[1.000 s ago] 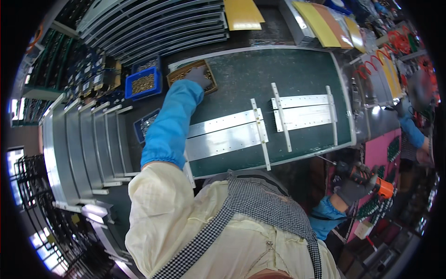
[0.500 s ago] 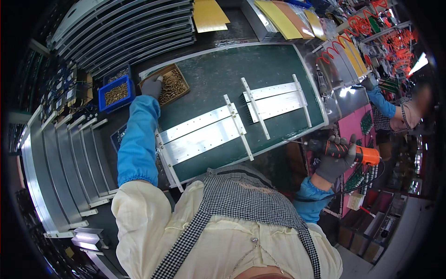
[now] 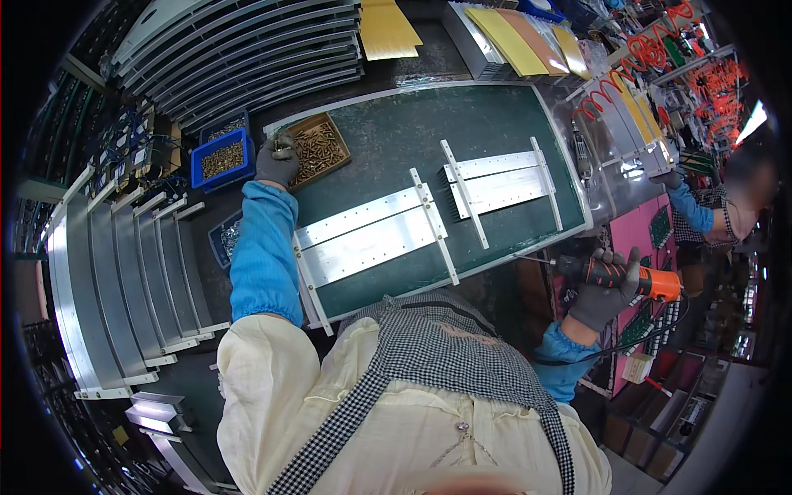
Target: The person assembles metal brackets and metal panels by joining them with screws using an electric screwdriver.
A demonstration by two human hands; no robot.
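Observation:
My left hand (image 3: 277, 162), gloved in grey, is closed at the left edge of a brown box (image 3: 345, 154) of brass-coloured screws (image 3: 317, 147). Small brassy pieces, seemingly screws, show among its curled fingers. My right hand (image 3: 606, 293), also gloved, grips an orange-and-black electric screwdriver (image 3: 631, 279) held off the table's right front edge, its bit pointing left. Between my hands, two silver finned metal panels (image 3: 371, 239) (image 3: 503, 183) lie on the green table mat (image 3: 388, 124). Pale crossbars (image 3: 435, 223) with holes lie across their ends.
Left of the box stands a blue bin (image 3: 221, 161) of small screws, with another bin (image 3: 227, 239) nearer me. Long metal profiles (image 3: 239, 58) are stacked behind, and more (image 3: 107, 305) stand at left. A co-worker (image 3: 714, 210) is at the right beside a pink mat (image 3: 652, 223).
My left hand has drawn back toward the box's near left edge, its fingers now curled with brassy pieces showing. My right hand still holds the screwdriver. The whole view has shifted slightly.

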